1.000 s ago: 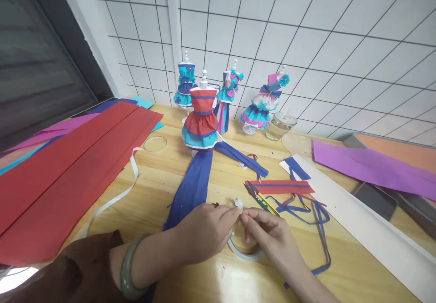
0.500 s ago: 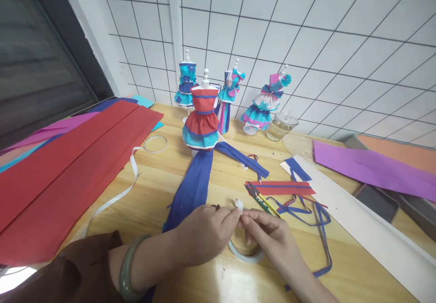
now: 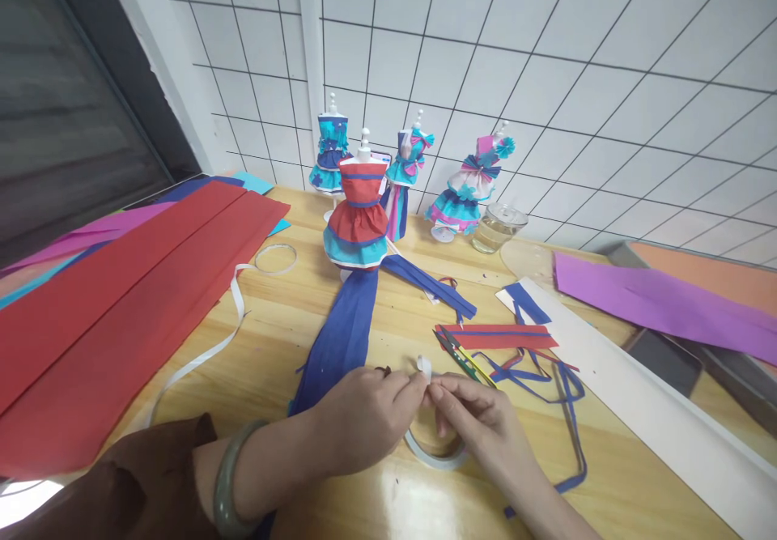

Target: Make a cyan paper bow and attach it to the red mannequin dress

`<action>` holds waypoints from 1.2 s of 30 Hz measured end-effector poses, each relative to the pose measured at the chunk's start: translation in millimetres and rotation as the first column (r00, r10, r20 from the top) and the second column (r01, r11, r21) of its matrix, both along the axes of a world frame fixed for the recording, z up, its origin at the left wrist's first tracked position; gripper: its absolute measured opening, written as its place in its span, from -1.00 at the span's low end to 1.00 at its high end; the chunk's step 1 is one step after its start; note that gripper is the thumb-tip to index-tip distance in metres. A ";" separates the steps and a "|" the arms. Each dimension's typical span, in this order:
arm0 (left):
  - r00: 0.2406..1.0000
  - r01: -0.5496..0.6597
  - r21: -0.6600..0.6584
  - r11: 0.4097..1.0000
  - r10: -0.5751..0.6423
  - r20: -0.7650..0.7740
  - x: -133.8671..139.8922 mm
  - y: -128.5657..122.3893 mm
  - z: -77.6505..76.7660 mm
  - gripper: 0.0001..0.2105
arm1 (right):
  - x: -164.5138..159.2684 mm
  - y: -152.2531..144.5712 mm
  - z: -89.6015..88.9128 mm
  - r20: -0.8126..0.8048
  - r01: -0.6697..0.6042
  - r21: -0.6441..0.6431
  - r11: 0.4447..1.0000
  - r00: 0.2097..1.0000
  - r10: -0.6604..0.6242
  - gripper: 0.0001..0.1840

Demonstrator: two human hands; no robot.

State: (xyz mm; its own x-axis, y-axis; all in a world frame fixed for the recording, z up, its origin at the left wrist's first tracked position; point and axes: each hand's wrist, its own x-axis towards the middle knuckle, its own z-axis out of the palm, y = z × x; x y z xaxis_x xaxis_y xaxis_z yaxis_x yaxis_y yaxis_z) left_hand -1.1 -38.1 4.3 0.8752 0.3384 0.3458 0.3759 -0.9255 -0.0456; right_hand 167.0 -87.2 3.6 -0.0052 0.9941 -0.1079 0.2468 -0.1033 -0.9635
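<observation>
Head view: from where I stand, the left hand [image 3: 367, 412] and right hand [image 3: 479, 418] meet at their fingertips, both pinched narrow around a small white curl [image 3: 423, 367]; I can't tell which has the firmer hold. A pale tape ring [image 3: 434, 462] shows just below them, near the table [image 3: 364, 499]. Blue cloth [image 3: 343, 338] runs from behind the left hand toward a mannequin in a red dress [image 3: 360, 218]. Snips [image 3: 464, 357] lie just beyond the right hand, overlapping a red strip [image 3: 515, 336], with tangled blue ribbon [image 3: 572, 398] farther right.
</observation>
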 end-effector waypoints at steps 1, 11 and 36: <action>1.000 0.000 0.001 1.000 0.000 -0.003 -0.1 0.2 -0.7 -0.73 | 0.1 0.1 0.1 -0.003 -0.003 -0.002 1.000 1.000 0.003 -0.68; 1.000 -0.001 -0.029 1.000 0.000 -0.021 -1.2 -0.4 -0.1 -0.73 | -0.8 -0.5 0.7 -0.013 0.015 -0.021 1.000 1.000 -0.015 -0.68; 0.910 0.078 -0.598 0.798 0.188 0.370 3.5 4.7 -2.5 -0.79 | -3.3 -0.7 2.6 -0.075 -0.013 0.025 1.000 0.997 0.014 -0.78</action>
